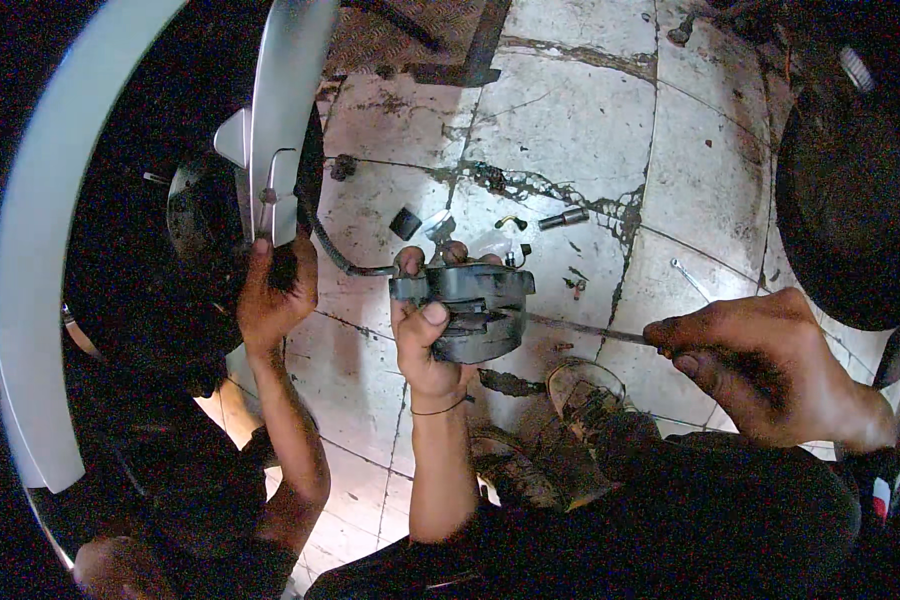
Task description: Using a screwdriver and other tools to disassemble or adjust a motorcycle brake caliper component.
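The left hand [428, 350] has its grip clamped around a dark grey, rounded metal caliper [482, 312], raised above the cracked white tile floor [580, 120]. The right hand's [760, 365] grip is closed on a thin metal rod [595, 328], its far end at the caliper's right side. A black flexible hose [330, 250] runs leftward from the caliper; beyond, a co-worker's hand [278, 300] touches a silver curved panel [288, 110].

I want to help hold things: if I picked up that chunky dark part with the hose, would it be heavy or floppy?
The chunky dark part is probably heavy for its size, as it looks like thick metal. Its hard-edged, blocky body should stay stiff. The black hose running to it looks bendy, and might tug back if you pulled far.
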### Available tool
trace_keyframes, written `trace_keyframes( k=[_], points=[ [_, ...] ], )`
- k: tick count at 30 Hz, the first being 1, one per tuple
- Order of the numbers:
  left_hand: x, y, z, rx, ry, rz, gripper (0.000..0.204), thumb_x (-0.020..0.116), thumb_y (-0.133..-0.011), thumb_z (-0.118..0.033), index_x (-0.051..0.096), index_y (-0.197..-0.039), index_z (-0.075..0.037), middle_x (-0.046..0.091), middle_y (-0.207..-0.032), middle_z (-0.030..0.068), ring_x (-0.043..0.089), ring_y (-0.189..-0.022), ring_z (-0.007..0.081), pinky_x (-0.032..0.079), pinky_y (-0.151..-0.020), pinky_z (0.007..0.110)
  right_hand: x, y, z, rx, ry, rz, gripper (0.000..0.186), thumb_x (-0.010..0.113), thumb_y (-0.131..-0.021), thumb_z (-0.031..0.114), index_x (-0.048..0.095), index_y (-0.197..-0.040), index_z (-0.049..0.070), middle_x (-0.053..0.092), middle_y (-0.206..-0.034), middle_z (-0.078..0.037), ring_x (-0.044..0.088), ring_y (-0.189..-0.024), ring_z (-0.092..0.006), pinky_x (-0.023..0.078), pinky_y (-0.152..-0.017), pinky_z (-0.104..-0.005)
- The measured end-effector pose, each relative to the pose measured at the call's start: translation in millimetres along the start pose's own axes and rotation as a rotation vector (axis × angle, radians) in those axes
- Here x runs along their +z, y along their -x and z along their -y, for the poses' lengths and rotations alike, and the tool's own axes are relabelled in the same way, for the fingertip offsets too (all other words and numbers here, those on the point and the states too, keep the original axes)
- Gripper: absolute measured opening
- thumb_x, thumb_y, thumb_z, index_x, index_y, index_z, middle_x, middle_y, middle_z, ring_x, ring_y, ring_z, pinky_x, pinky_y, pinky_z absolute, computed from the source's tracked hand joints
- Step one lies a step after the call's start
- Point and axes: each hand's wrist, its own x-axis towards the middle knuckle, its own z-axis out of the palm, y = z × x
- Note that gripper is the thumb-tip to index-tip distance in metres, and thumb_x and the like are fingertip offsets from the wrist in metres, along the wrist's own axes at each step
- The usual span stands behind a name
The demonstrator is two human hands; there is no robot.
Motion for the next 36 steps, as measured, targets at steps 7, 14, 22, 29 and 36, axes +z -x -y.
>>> trace_keyframes(
  k=[7,14,22,29,36],
  points=[
    [1.4,-0.6,6.3,0.001,0.010,0.010,0.057,0.070,-0.073,-0.017,0.042,-0.123,-0.010,0.055,-0.117,0.0161,0.060,-0.111,0.0422,0.050,-0.097,0.054,1.7,8.5,-7.8,0.051,-0.003,0.021,0.022,0.063,-0.090,0.000,0.066,-0.111,0.000,0.072,-0.098,-0.014,0.072,-0.087,-0.0288,0.057,-0.076,-0.0357],
    [6.2,2.5,-7.2,-0.001,0.007,0.040,0.059,0.071,-0.073,-0.017,0.041,-0.123,-0.011,0.054,-0.117,0.0169,0.060,-0.111,0.0421,0.051,-0.096,0.055,3.0,2.1,-10.2,0.149,-0.321,-0.063,0.013,0.061,-0.098,0.009,0.066,-0.106,0.000,0.067,-0.082,-0.004,0.057,-0.069,-0.0093,0.048,-0.062,-0.0270],
    [3.3,0.6,4.2,-0.011,-0.011,0.037,0.060,0.072,-0.074,-0.012,0.040,-0.125,-0.011,0.053,-0.121,0.0159,0.059,-0.114,0.0429,0.051,-0.096,0.054,10.5,13.5,-9.7,0.502,-0.433,-0.025,0.018,0.056,-0.100,0.011,0.065,-0.111,-0.001,0.069,-0.085,-0.005,0.060,-0.066,-0.0116,0.049,-0.058,-0.0287],
    [0.0,0.2,6.0,0.063,-0.093,0.000,0.068,0.072,-0.075,-0.009,0.040,-0.134,-0.007,0.055,-0.124,0.0184,0.060,-0.114,0.0427,0.051,-0.096,0.055,1.9,4.2,10.1,0.114,0.021,0.040,0.022,0.060,-0.093,0.000,0.063,-0.114,-0.002,0.070,-0.096,-0.019,0.071,-0.081,-0.0324,0.056,-0.071,-0.0362],
    [-10.9,0.2,8.2,0.107,-0.124,-0.050,0.069,0.070,-0.076,-0.011,0.039,-0.138,-0.004,0.056,-0.127,0.0215,0.060,-0.113,0.0440,0.051,-0.097,0.056,4.4,-6.1,10.1,0.057,0.005,0.013,0.018,0.058,-0.094,0.001,0.064,-0.111,-0.004,0.069,-0.088,-0.016,0.068,-0.069,-0.0276,0.054,-0.062,-0.0352]
  ],
)
